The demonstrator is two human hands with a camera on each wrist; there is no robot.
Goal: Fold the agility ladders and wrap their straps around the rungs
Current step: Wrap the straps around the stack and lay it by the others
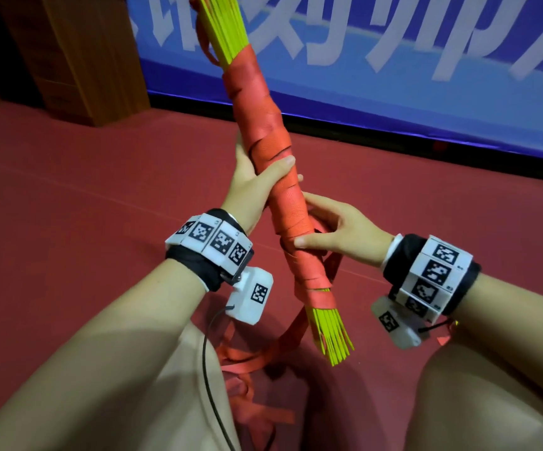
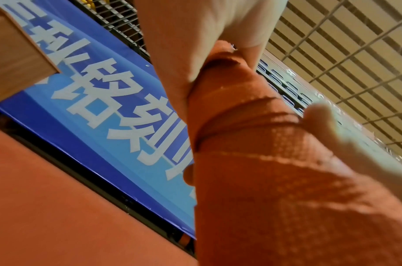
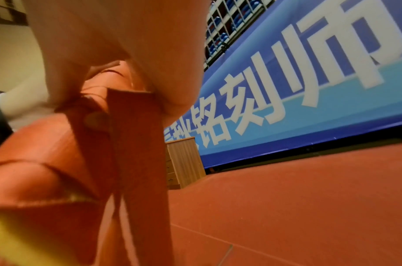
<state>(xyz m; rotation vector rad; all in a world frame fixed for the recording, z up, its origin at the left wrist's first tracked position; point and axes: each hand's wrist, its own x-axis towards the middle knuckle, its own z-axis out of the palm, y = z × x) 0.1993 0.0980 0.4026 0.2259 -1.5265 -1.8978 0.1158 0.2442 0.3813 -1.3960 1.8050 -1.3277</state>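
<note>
Red sports flooring point(image 1: 68, 177) is backed by a blue banner point(image 1: 393, 43) with white characters. Above it, a bundle of yellow-green rungs point(image 1: 328, 333), wound in red strap point(image 1: 273, 177), is held slanted in the air. The left hand point(image 1: 253, 180) is wrapped round the bundle's middle, thumb laid across the front. Just below, the right hand point(image 1: 338, 232) is clamped on the wrapping, thumb pressed flat. Loose strap point(image 1: 263, 356) is trailed to the floor between the knees.
</note>
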